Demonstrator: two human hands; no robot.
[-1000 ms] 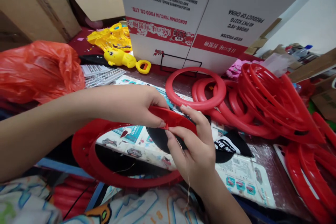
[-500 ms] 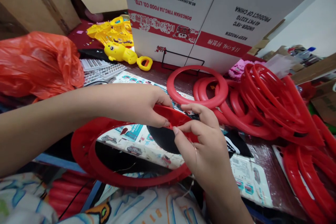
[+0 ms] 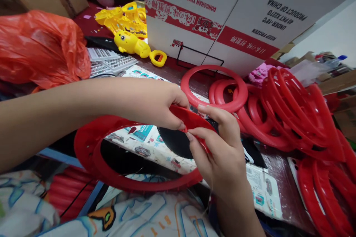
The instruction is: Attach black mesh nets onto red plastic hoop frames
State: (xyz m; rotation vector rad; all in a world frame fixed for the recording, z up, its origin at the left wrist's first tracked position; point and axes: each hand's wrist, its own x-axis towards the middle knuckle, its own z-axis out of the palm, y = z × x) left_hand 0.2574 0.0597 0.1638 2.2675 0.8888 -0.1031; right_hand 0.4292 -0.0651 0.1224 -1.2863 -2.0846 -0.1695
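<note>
A large red plastic ring [image 3: 144,185] is tilted over my lap and the table's near edge. My left hand [image 3: 164,100] reaches across from the left, its thumb and fingers closed on the ring's far rim. Just right of it, my right hand [image 3: 222,148] pinches a small spot on the same rim between thumb and index finger, the tips of both hands almost meeting. What lies in that pinch is too small to make out. A thin pale thread or wire hangs below my right hand. Behind the ring lies a black mesh piece [image 3: 175,142].
Red rings [image 3: 214,68] and stacked red shells [image 3: 297,114] crowd the right side. A large white carton [image 3: 189,14] stands behind. Further left are a yellow toy [image 3: 133,44], grey trays of small parts [image 3: 111,63] and an orange-red plastic bag [image 3: 41,48].
The camera view has shifted slightly, so the background sits higher and further right. Both hands keep their hold at the ring's far rim, with only small finger movement.
</note>
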